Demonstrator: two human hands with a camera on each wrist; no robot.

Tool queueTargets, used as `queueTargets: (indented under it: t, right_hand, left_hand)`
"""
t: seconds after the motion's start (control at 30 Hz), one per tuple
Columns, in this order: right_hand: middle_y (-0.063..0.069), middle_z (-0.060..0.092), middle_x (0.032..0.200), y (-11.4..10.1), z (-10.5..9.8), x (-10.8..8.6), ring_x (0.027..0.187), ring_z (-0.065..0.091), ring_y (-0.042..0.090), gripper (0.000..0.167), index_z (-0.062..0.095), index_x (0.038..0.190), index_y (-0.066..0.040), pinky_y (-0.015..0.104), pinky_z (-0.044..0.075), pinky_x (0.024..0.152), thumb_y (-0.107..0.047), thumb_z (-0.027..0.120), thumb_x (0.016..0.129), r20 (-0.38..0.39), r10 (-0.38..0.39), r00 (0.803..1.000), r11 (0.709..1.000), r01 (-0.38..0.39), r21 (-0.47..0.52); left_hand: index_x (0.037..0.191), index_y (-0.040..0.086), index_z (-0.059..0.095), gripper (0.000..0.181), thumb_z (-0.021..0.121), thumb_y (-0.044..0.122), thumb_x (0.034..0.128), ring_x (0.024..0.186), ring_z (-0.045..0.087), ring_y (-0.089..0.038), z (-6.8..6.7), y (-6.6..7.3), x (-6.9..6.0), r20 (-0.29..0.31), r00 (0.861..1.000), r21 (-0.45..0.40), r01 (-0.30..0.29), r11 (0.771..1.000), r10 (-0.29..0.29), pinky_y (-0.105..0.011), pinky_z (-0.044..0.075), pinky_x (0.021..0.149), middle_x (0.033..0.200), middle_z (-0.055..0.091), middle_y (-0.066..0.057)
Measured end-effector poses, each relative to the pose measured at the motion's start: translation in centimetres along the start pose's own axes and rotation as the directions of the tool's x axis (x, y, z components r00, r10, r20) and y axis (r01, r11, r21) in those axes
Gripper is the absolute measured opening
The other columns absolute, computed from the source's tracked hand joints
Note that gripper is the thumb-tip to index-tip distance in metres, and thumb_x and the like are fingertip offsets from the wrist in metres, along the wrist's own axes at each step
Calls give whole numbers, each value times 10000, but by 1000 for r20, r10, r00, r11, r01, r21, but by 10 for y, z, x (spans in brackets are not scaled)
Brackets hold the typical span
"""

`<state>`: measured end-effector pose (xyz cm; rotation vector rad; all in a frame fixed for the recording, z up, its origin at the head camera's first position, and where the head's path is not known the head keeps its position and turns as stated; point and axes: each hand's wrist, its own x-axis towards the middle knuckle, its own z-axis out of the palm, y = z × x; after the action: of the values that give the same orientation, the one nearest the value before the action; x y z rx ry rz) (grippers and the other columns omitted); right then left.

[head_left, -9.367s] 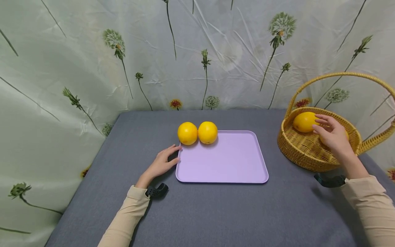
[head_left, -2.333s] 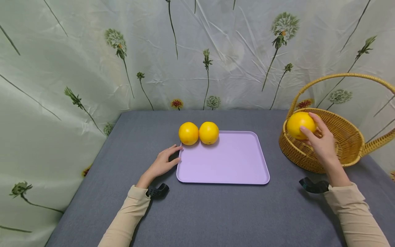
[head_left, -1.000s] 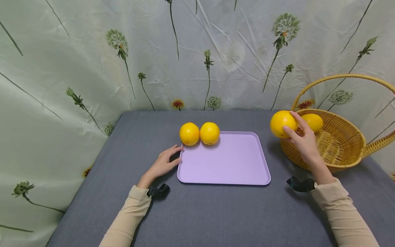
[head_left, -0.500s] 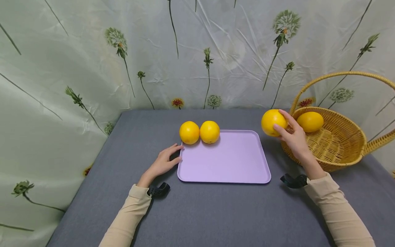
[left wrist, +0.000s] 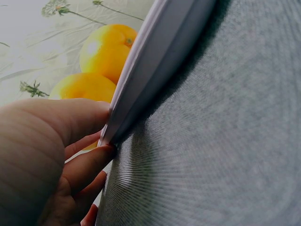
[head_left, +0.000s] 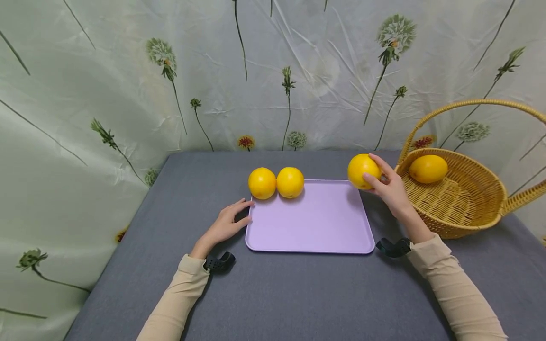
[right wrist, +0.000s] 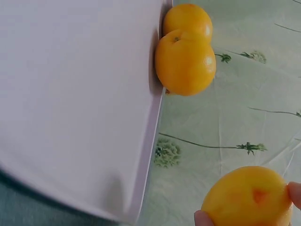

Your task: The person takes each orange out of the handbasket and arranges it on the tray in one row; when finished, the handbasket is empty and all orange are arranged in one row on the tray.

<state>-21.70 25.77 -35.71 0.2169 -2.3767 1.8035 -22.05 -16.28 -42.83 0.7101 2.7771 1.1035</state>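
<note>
In the head view my right hand (head_left: 390,189) grips a yellow-orange fruit (head_left: 364,171) in the air over the back right corner of a lilac tray (head_left: 315,222). The right wrist view shows that fruit (right wrist: 249,197) between thumb and fingertips. My left hand (head_left: 224,223) touches the tray's left edge with relaxed fingers; the left wrist view shows the fingertips against the rim (left wrist: 136,70). Two more fruits, one at the tray's back left corner (head_left: 262,183) and one beside it (head_left: 290,182), sit touching each other.
A wicker basket (head_left: 452,227) with a tall handle stands on the right, holding one yellow fruit (head_left: 428,168). Grey cloth (head_left: 298,293) covers the table. A floral curtain (head_left: 332,118) hangs behind it.
My right hand has carried the fruit left, out of the basket and over to the tray's corner. The other basket fruit is now in full view. My left hand has stayed in place.
</note>
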Motion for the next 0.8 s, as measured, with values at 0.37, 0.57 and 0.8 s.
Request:
queueTargets:
  t: [0.37, 0.57, 0.8]
  right_hand:
    - [233, 288, 1416, 3, 12, 13, 978, 488, 2, 602, 271, 1484, -186, 146, 542, 732, -242, 541, 948, 105, 114, 988, 993, -111, -29]
    - [234, 335, 1368, 6, 18, 19, 1022, 479, 118, 617, 274, 1482, -215, 238, 559, 786, -294, 554, 938, 156, 181, 971, 981, -166, -102]
    - [247, 334, 1363, 11, 28, 25, 1110, 432, 242, 615, 286, 1476, -210, 309, 567, 812, -301, 562, 933, 167, 193, 967, 978, -176, -112]
  left_hand:
    - [1373, 89, 473, 488, 581, 224, 917, 1386, 326, -400, 0, 0, 0, -4, 1000, -3, 1, 1000, -1, -633, 235, 1101, 1465, 408, -193]
    - [1370, 83, 475, 484, 580, 225, 919, 1386, 331, -392, 1, -1, 0, -6, 1000, 7, -12, 1000, 12, -625, 242, 1103, 1458, 422, -185]
    - [1372, 88, 473, 484, 577, 224, 920, 1386, 328, -398, 0, 0, 0, -6, 1000, 3, -4, 1000, 4, -625, 243, 1103, 1465, 409, -192]
